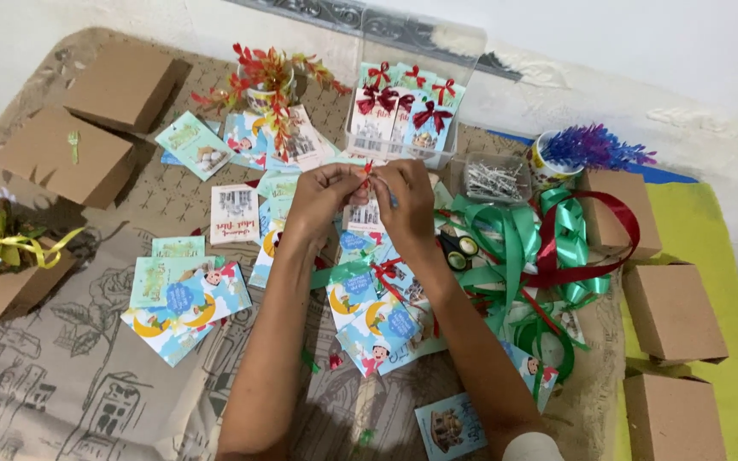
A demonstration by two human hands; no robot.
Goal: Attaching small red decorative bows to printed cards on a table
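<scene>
My left hand (322, 195) and my right hand (407, 198) meet above the middle of the table, fingertips pinched together on a small red ribbon bow (368, 168). Just below the fingers a small greeting card (363, 217) shows, partly hidden by both hands; whether either hand grips it I cannot tell. Behind the hands stands a clear plastic box (454, 64) holding several cards with red bows (431, 116). More loose cards (185, 299) lie scattered under and beside my forearms.
Brown cardboard boxes (121, 85) sit at the left and at the right (672, 312). Green and red ribbons (557, 248) pile at the right, with scissors (459, 249), a clear pin box (495, 177) and a purple plant cup (587, 147). A red plant (271, 81) stands behind.
</scene>
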